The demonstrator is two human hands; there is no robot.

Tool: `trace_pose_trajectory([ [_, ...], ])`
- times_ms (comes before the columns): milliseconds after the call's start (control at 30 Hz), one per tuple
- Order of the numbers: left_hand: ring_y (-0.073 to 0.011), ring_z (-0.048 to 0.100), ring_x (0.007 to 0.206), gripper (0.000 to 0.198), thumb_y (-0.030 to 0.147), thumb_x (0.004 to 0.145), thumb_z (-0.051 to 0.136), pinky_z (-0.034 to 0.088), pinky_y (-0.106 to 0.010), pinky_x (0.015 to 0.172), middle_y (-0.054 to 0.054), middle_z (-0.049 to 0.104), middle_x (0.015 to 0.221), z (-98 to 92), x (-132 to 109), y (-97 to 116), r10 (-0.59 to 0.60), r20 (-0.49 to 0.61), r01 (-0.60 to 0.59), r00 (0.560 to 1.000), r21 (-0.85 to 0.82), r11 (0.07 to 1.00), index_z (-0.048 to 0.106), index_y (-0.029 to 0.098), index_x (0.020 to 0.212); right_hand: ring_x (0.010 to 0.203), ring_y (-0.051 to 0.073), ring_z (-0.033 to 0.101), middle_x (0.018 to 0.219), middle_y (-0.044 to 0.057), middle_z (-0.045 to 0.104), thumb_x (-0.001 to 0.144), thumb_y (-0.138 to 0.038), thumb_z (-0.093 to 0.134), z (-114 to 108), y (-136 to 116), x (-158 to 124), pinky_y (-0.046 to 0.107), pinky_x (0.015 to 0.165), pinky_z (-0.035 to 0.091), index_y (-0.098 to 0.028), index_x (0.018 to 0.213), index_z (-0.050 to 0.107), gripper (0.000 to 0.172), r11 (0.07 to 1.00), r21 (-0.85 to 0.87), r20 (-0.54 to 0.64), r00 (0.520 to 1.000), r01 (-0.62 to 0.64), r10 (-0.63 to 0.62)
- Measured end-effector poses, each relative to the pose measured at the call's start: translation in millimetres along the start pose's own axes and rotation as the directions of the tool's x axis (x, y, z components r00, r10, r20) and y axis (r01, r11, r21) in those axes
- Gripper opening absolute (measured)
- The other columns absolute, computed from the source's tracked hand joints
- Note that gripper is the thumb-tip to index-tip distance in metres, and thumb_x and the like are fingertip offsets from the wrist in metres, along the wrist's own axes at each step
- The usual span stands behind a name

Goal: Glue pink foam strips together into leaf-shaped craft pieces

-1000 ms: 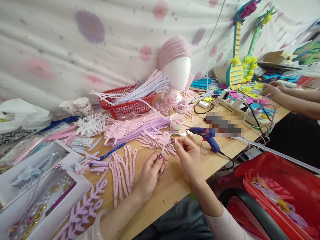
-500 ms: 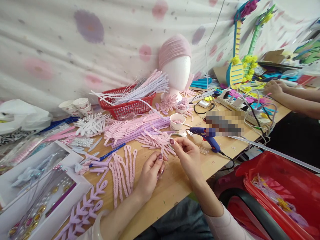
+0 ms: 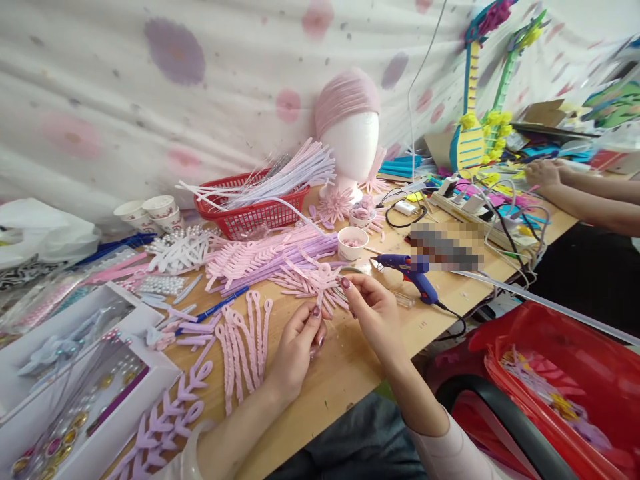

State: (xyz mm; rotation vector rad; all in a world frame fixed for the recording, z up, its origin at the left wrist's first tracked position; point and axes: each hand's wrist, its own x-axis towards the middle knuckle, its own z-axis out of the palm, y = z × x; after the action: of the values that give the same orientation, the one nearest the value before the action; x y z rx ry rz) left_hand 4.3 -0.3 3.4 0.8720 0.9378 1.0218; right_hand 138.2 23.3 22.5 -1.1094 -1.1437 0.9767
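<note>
Between the thumb and fingers of my left hand (image 3: 299, 343) is the stem of a pink pipe-cleaner sprig (image 3: 321, 285), held upright with a small loop on top and short side pieces. My right hand (image 3: 376, 312) is beside it, thumb and forefinger closed at the tip of a side piece on the right. Behind the sprig lie cut pink pipe-cleaner pieces (image 3: 295, 283), which partly blend with it. Several finished pink twisted strips with looped ends (image 3: 243, 347) lie left of my left hand. Purple leafy sprigs (image 3: 167, 423) rest at the lower left.
A blue glue gun (image 3: 413, 272) lies right of a paper cup (image 3: 353, 244) of pink bits. Behind stand a red basket (image 3: 260, 217) of pipe cleaners and a white foam head (image 3: 350, 143). A power strip (image 3: 475, 213), a co-worker's hands (image 3: 545, 175) and a red bin (image 3: 505, 327) are rightward.
The view has shifted slightly. Both hands stay close together at the sprig, with the left hand still gripping its stem and the right fingers barely moved.
</note>
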Motion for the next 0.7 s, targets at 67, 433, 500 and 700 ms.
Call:
trace_pose_trajectory([
  [67, -0.0061, 0.027, 0.046, 0.026, 0.044, 0.089, 0.052, 0.02, -0.018, 0.043, 0.007, 0.039, 0.056, -0.2, 0.5, 0.2, -0.014, 0.001, 0.014, 1.0, -0.004, 1.0, 0.052, 0.019, 0.082, 0.049, 0.01, 0.044, 0.061, -0.002, 0.056, 0.083, -0.044, 0.063, -2.8, -0.1, -2.0, 0.023, 0.045, 0.034, -0.019, 0.085, 0.065, 0.025, 0.999, -0.036, -0.032, 0.999, 0.029, -0.03],
  [433, -0.0058, 0.022, 0.045, 0.028, 0.049, 0.087, 0.052, 0.018, -0.018, 0.043, 0.009, 0.036, 0.055, -0.9, 0.4, -4.7, -0.029, 0.0, 0.029, 1.0, -0.081, 0.996, 0.049, 0.021, 0.086, 0.05, 0.012, 0.033, 0.052, -0.006, 0.034, 0.082, -0.05, 0.061, -113.4, 13.0, -4.3, 0.028, 0.054, 0.028, -0.022, 0.053, 0.037, 0.047, 0.601, -0.798, -0.313, 0.827, 0.038, -0.467],
  [500, -0.0059, 0.022, 0.045, 0.029, 0.05, 0.087, 0.052, 0.018, -0.018, 0.042, 0.009, 0.036, 0.055, -0.3, 1.2, -4.5, -0.033, 0.001, 0.033, 0.999, -0.09, 0.995, 0.048, 0.021, 0.085, 0.061, 0.018, 0.046, 0.065, 0.001, 0.051, 0.071, -0.059, 0.067, -134.7, 17.4, 6.4, 0.031, 0.059, 0.035, -0.021, 0.067, 0.05, 0.042, 0.51, -0.858, -0.327, 0.83, -0.061, -0.452],
  [700, -0.0062, 0.023, 0.046, 0.032, 0.052, 0.084, 0.055, 0.017, -0.019, 0.043, 0.009, 0.036, 0.055, 0.6, 2.0, -2.4, -0.037, 0.019, 0.038, 0.999, -0.064, 0.997, 0.047, 0.02, 0.083, 0.088, 0.03, 0.061, 0.091, 0.012, 0.07, 0.078, -0.055, 0.059, -141.2, 21.5, 44.1, 0.041, 0.079, 0.043, -0.017, 0.093, 0.068, 0.041, 0.436, -0.889, 0.039, 0.972, 0.141, -0.234],
])
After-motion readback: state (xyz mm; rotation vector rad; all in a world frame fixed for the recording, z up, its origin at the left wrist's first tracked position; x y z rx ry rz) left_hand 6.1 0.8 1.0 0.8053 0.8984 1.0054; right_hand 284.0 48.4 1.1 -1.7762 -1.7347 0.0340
